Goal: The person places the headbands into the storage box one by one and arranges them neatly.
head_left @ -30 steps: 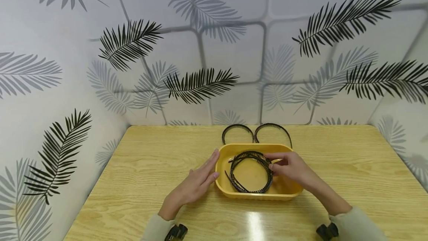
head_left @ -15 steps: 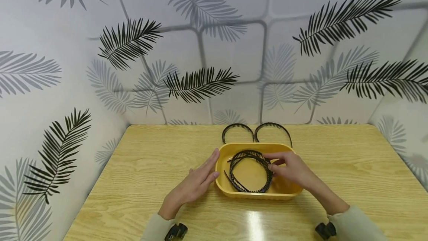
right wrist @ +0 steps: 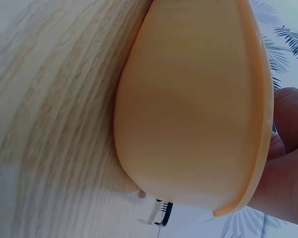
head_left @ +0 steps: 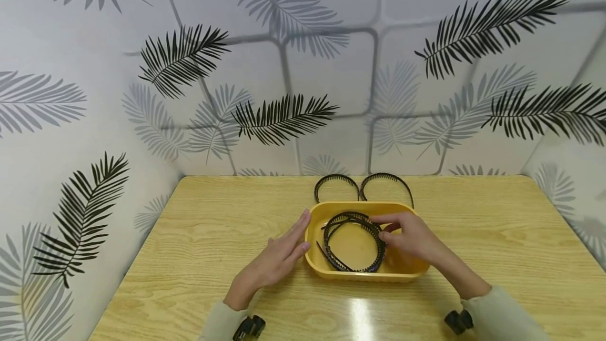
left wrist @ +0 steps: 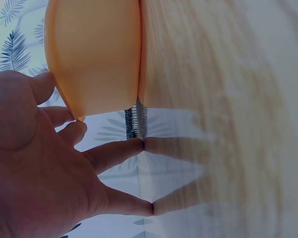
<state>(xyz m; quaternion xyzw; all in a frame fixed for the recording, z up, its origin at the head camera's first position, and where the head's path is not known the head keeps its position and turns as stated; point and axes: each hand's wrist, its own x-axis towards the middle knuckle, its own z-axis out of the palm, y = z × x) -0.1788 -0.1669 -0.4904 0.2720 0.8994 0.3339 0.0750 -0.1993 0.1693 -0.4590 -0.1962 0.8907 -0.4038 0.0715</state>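
Observation:
A yellow plastic basin (head_left: 293,277) is out of my reach to name otherwise than a shallow oblong tub; several black toothed headbands (head_left: 331,258) lie overlapped in a ring inside it. My left hand (head_left: 272,261) touches the tub's left end, fingers extended; in the left wrist view the thumb and some fingers of the hand (left wrist: 44,163) meet the rim, while two others reach the tabletop. Over the right part of the tub, my right hand (head_left: 414,238) pinches a headband at the ring's right side between thumb and fingers. In the right wrist view, the tub wall hides its fingertips.
Two more black headbands, a left one (head_left: 335,177) and a right one (head_left: 385,174), stand or lie behind the tub on the wooden table (head_left: 213,225). A leaf-patterned wall (head_left: 331,78) rises behind the table's far edge.
My right hand has shifted slightly left, and the headbands in the tub have moved a little left with it. The left hand stays in place against the tub.

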